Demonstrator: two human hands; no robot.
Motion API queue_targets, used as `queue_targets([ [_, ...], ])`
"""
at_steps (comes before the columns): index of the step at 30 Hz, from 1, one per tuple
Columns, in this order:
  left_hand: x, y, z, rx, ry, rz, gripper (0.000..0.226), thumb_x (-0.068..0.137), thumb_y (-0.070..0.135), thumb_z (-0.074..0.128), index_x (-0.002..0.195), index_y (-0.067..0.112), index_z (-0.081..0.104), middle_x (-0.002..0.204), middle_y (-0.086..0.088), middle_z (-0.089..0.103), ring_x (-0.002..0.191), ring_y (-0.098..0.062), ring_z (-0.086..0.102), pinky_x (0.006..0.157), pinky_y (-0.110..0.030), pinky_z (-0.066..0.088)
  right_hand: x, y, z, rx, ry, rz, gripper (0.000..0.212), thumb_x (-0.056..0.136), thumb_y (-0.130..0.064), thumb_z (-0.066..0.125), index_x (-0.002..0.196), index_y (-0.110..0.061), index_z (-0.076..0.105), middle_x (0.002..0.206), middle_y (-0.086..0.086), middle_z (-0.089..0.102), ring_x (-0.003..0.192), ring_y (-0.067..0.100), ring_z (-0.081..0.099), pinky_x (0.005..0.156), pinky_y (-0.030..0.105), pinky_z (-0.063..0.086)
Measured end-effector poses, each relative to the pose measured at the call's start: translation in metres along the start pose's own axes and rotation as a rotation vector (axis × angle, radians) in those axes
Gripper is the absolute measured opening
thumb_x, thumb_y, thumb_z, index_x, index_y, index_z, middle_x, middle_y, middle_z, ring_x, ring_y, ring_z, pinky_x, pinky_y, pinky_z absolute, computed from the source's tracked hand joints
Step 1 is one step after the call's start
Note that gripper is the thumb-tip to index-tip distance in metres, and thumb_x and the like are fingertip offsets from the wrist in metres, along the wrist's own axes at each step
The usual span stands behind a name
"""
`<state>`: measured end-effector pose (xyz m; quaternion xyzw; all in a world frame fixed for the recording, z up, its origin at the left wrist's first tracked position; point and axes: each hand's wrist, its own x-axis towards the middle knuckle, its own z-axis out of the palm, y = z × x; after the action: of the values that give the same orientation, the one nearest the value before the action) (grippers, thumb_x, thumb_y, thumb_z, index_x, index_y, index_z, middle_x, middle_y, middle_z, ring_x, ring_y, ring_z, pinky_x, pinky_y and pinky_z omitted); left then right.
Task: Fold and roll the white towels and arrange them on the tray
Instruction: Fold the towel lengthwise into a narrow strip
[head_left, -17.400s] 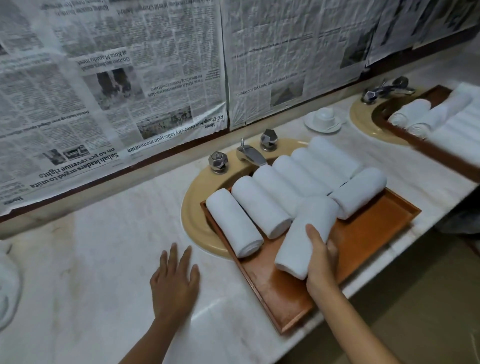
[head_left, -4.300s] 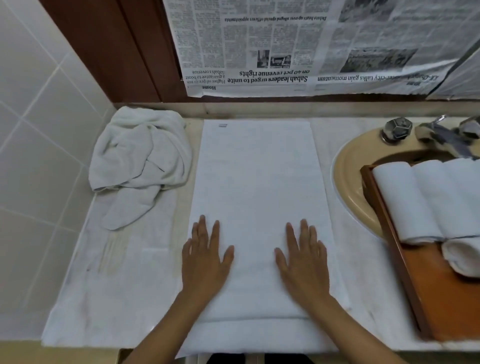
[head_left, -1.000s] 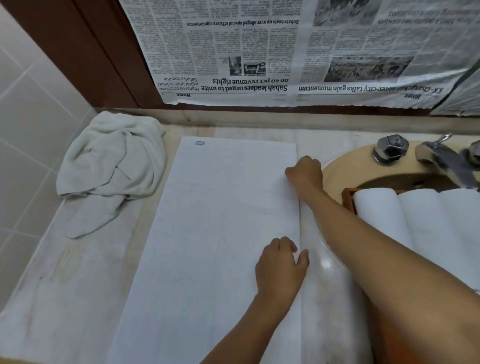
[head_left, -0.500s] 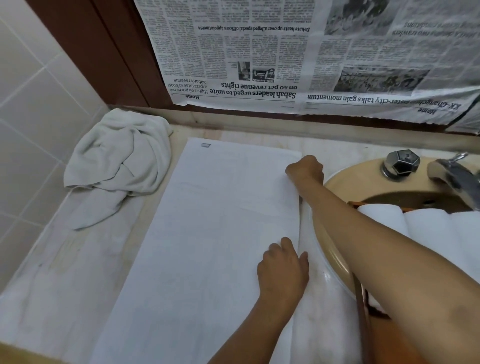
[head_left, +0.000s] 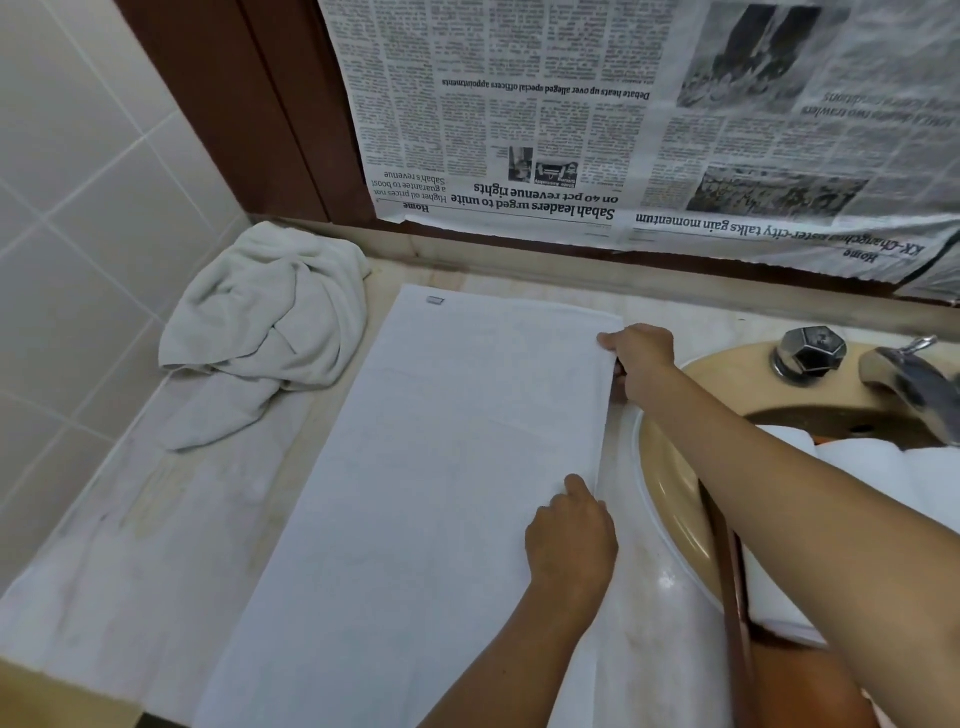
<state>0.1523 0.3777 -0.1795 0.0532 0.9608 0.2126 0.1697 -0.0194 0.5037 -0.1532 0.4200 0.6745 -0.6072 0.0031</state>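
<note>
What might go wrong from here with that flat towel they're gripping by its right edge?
1. The right hand and left hand both grip only the right edge of the flat white towel; lifted unevenly, the fold may come out skewed.
2. The crumpled towel lies close on the left; the folded edge might catch it.
3. The right forearm crosses the sink and the rolled towels; it may nudge them.

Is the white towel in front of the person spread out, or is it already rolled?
Spread out, not rolled: the white towel lies flat on the counter; left hand and right hand pinch its right edge.
</note>
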Motion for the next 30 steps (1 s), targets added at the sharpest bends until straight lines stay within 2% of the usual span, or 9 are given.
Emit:
queue_targets([
  [3, 0.000, -0.005, -0.010, -0.144, -0.034, -0.035, 0.021, 0.105, 0.033, 0.032, 0.099, 0.017, 0.042, 0.104, -0.008, 0.062, 0.079, -0.019, 0.047, 0.059, -0.030, 0.032, 0.002, 0.002, 0.000, -0.172, 0.063, -0.077, 0.025, 0.084, -0.007, 0.069, 0.068, -0.008, 0.050, 0.076, 0.011, 0.058, 0.065, 0.025, 0.053, 0.065, 0.034, 0.048],
  [6, -0.002, -0.011, -0.023, -0.286, -0.050, -0.026, 0.025, 0.103, 0.037, 0.038, 0.089, 0.017, 0.043, 0.090, 0.000, 0.051, 0.078, -0.016, 0.046, 0.067, -0.028, 0.036, -0.001, 0.002, 0.003, -0.315, 0.113, -0.159, 0.014, 0.083, -0.008, 0.063, 0.077, -0.008, 0.050, 0.076, 0.008, 0.051, 0.069, 0.024, 0.047, 0.057, 0.026, 0.037],
  [8, -0.003, -0.016, -0.038, -0.373, -0.046, -0.007, 0.028, 0.102, 0.037, 0.041, 0.084, 0.016, 0.043, 0.091, 0.002, 0.046, 0.079, -0.015, 0.047, 0.070, -0.025, 0.037, -0.004, -0.001, 0.007, -0.324, 0.132, -0.193, 0.009, 0.083, -0.006, 0.061, 0.078, -0.008, 0.053, 0.078, 0.008, 0.049, 0.070, 0.022, 0.045, 0.057, 0.026, 0.034],
  [12, 0.001, -0.034, -0.077, -0.603, -0.085, -0.045, 0.034, 0.100, 0.035, 0.045, 0.073, 0.016, 0.038, 0.080, 0.003, 0.043, 0.068, -0.011, 0.042, 0.063, -0.022, 0.034, -0.015, -0.020, 0.036, -0.292, 0.164, -0.307, 0.038, 0.082, -0.004, 0.060, 0.061, -0.018, 0.032, 0.064, 0.001, 0.035, 0.060, 0.021, 0.032, 0.060, 0.029, 0.029],
  [17, 0.009, -0.085, -0.111, -1.082, -0.107, -0.177, 0.040, 0.088, 0.039, 0.057, 0.057, 0.024, 0.037, 0.066, 0.000, 0.048, 0.068, -0.017, 0.052, 0.072, -0.034, 0.047, -0.040, -0.045, 0.095, -0.290, 0.139, -0.409, 0.034, 0.083, 0.001, 0.057, 0.064, -0.020, 0.037, 0.070, -0.004, 0.044, 0.060, 0.016, 0.041, 0.060, 0.028, 0.037],
  [21, 0.018, -0.133, -0.132, -1.312, -0.050, -0.272, 0.039, 0.097, 0.026, 0.058, 0.062, 0.018, 0.041, 0.068, -0.004, 0.053, 0.070, -0.018, 0.056, 0.071, -0.032, 0.049, -0.054, -0.052, 0.149, -0.328, 0.121, -0.406, 0.012, 0.086, -0.004, 0.056, 0.087, -0.015, 0.051, 0.094, 0.005, 0.057, 0.076, 0.024, 0.053, 0.061, 0.028, 0.041],
  [26, 0.040, -0.195, -0.146, -1.356, 0.045, -0.397, 0.036, 0.095, 0.029, 0.059, 0.063, 0.018, 0.045, 0.073, -0.008, 0.054, 0.070, -0.021, 0.052, 0.070, -0.033, 0.042, -0.068, -0.048, 0.217, -0.356, 0.087, -0.354, 0.014, 0.088, -0.003, 0.053, 0.101, -0.008, 0.058, 0.098, 0.007, 0.057, 0.082, 0.025, 0.057, 0.062, 0.028, 0.042],
  [28, 0.051, -0.217, -0.146, -1.235, 0.096, -0.450, 0.033, 0.092, 0.034, 0.058, 0.066, 0.016, 0.048, 0.074, -0.006, 0.054, 0.070, -0.020, 0.052, 0.070, -0.032, 0.042, -0.068, -0.039, 0.243, -0.358, 0.044, -0.328, 0.013, 0.089, -0.007, 0.054, 0.100, -0.005, 0.059, 0.098, 0.011, 0.062, 0.078, 0.028, 0.061, 0.060, 0.031, 0.047],
  [30, 0.060, -0.237, -0.144, -0.989, 0.109, -0.478, 0.032, 0.093, 0.035, 0.054, 0.071, 0.012, 0.052, 0.075, 0.001, 0.060, 0.072, -0.019, 0.058, 0.071, -0.030, 0.047, -0.069, -0.027, 0.263, -0.358, -0.029, -0.309, 0.015, 0.090, -0.017, 0.061, 0.097, -0.004, 0.058, 0.093, 0.017, 0.066, 0.069, 0.030, 0.063, 0.057, 0.034, 0.054],
])
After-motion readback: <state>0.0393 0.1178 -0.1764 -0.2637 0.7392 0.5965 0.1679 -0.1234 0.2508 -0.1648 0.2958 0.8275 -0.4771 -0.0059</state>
